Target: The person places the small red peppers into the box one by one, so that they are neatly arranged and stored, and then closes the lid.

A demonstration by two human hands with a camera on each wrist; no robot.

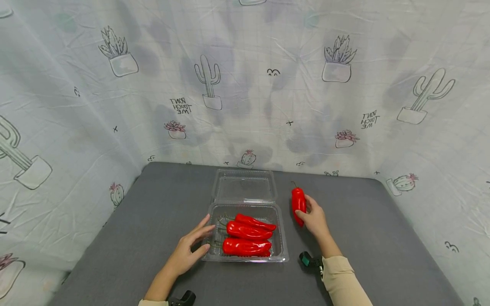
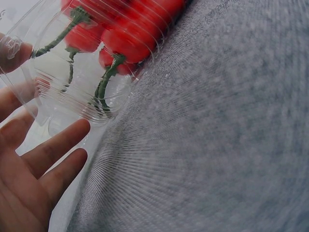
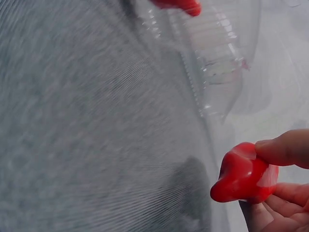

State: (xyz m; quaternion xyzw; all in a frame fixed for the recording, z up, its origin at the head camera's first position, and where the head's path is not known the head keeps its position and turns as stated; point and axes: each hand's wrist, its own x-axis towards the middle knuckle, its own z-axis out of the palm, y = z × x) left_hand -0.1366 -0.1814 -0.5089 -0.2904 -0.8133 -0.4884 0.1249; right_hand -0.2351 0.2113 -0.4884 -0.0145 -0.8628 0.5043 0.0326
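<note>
A clear plastic clamshell box lies on the grey table with its lid folded back. Inside it are several red peppers side by side, their green stems toward the left wall. My left hand is at the box's left side, fingers spread; in the left wrist view the thumb and fingers are near the clear wall. To the right of the box, my right hand pinches another red pepper between thumb and fingers, stem pointing away. In the right wrist view this pepper shows its tip end.
The grey table reaches back to a hanging white curtain printed with cacti, which also runs along both sides. Dark wrist-camera mounts sit on both forearms, close above the table.
</note>
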